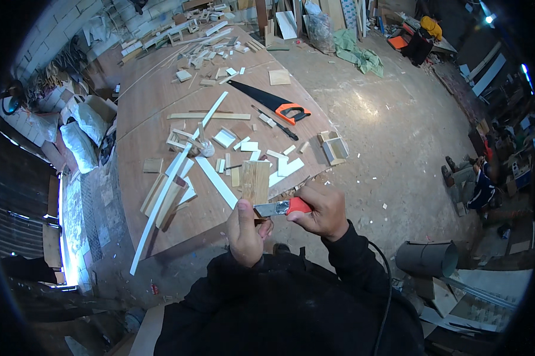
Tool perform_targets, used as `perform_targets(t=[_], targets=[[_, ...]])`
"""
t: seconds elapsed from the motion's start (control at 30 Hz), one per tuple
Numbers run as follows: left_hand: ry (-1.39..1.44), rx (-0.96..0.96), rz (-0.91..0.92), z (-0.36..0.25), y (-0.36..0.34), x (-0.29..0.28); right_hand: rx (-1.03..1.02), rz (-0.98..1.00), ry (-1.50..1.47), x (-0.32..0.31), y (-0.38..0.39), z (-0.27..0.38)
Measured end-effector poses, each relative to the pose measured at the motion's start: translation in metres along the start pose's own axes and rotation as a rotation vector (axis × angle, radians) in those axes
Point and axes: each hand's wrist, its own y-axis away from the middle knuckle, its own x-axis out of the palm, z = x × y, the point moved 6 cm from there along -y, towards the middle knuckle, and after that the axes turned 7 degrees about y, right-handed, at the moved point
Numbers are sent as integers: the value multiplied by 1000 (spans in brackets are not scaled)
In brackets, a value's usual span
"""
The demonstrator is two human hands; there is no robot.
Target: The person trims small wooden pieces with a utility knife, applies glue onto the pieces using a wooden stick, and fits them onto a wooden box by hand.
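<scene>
My left hand point(248, 237) is closed on a small flat wooden board point(255, 178) that stands up near the table's front edge, thumb on its near side. My right hand point(324, 210) grips a red-handled cutting tool point(297, 206), whose metal end lies against the lower part of the board beside my left thumb. Behind them on the plywood table point(154, 101) are white and pale wooden offcuts point(249, 146), long white strips point(214, 181), a handsaw point(267, 101) with an orange-and-black handle, and a small wooden box point(333, 148) at the right edge.
A person point(481, 184) sits at the far right among clutter. More wood pieces point(211, 53) pile at the table's back. White sacks point(77, 145) lean at the left, a green cloth point(353, 50) lies on the floor behind, and a grey cylinder point(425, 258) lies at the lower right.
</scene>
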Motion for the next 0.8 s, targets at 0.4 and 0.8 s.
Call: perform_targets(t=[0.4, 0.8], targets=[[-218, 72, -38, 16, 22, 47, 62, -154, 127, -56, 22, -22], [-308, 122, -3, 4, 22, 44, -38, -56, 101, -52, 11, -16]])
